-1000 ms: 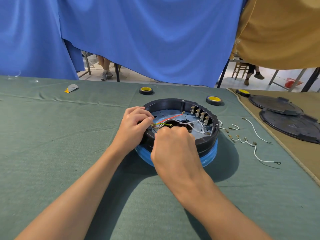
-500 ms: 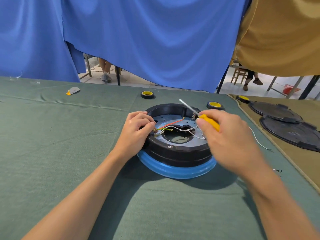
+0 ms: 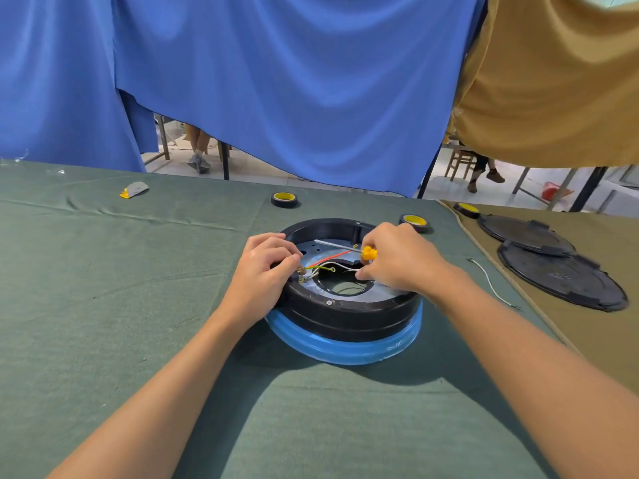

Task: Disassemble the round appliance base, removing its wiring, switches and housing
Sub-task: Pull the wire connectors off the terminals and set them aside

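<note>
Atop green tabletop [image 3: 103, 305], at round black base [image 3: 345, 316]: pinched wire ends [image 3: 306, 274] with left hand [image 3: 266, 271]; gripped yellow-handled screwdriver [image 3: 368, 252] in right hand [image 3: 397, 261].

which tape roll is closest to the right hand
The middle roll, just behind the right hand by the black base's far rim. The left roll on the green cloth and the right roll on the tan cloth lie farther off.

Round black appliance base [image 3: 345, 305], blue-rimmed, lies flat, loose wires [image 3: 325, 267] inside.
</note>
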`<state>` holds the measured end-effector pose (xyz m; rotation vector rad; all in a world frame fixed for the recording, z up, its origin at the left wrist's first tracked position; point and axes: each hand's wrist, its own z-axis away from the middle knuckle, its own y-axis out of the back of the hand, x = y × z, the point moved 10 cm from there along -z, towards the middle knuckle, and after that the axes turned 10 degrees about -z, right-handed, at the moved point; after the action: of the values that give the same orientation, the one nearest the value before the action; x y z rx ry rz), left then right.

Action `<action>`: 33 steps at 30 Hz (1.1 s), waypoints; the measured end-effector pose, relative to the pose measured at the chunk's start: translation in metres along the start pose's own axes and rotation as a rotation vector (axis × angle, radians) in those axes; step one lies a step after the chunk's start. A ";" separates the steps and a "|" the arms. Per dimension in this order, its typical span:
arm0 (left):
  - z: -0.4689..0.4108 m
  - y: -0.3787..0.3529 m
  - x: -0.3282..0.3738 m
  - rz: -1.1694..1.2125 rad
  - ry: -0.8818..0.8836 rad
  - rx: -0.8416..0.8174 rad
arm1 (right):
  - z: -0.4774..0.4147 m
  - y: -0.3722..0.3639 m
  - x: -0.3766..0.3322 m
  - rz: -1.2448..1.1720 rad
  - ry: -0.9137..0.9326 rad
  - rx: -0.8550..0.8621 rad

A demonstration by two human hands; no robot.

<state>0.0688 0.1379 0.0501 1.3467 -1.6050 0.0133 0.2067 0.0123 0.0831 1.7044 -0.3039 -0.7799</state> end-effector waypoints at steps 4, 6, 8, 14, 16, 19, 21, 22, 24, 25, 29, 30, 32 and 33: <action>0.000 0.000 0.000 0.005 0.009 -0.009 | -0.010 -0.012 0.002 0.100 -0.018 0.030; 0.000 -0.001 0.000 0.011 0.014 -0.015 | -0.014 -0.019 0.002 0.090 -0.006 0.011; 0.001 -0.001 0.000 0.016 0.018 -0.018 | -0.017 -0.023 0.003 0.079 0.005 -0.002; 0.001 0.000 0.002 0.033 0.022 -0.024 | -0.021 -0.024 0.005 0.133 -0.005 0.016; 0.001 -0.001 0.001 0.026 0.025 -0.031 | -0.021 -0.023 0.005 0.124 -0.017 0.003; 0.001 -0.001 0.001 0.028 0.023 -0.033 | -0.021 -0.016 0.004 0.082 -0.036 -0.018; 0.001 0.000 0.002 0.027 0.019 -0.028 | -0.020 -0.009 0.002 0.057 -0.029 -0.028; 0.001 0.000 0.002 0.026 0.016 -0.027 | -0.018 -0.004 0.000 0.044 -0.026 -0.020; 0.002 0.000 0.003 0.029 0.014 -0.028 | -0.016 0.006 -0.001 0.023 -0.023 0.012; 0.002 0.000 0.003 0.032 0.013 -0.027 | -0.015 0.010 -0.002 0.012 -0.024 0.022; 0.001 0.001 0.004 0.031 0.006 -0.024 | -0.016 0.018 -0.002 -0.056 -0.019 0.035; 0.001 0.001 0.005 0.029 0.003 -0.023 | -0.016 0.020 0.000 -0.093 -0.024 0.043; 0.001 0.001 0.004 0.025 0.003 -0.023 | -0.017 0.024 0.007 -0.180 -0.045 0.064; 0.002 0.001 0.004 0.023 0.005 -0.023 | -0.018 0.025 0.012 -0.227 -0.060 0.074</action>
<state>0.0674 0.1347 0.0525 1.3095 -1.6121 0.0114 0.2316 0.0118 0.1047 1.8077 -0.1836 -0.9987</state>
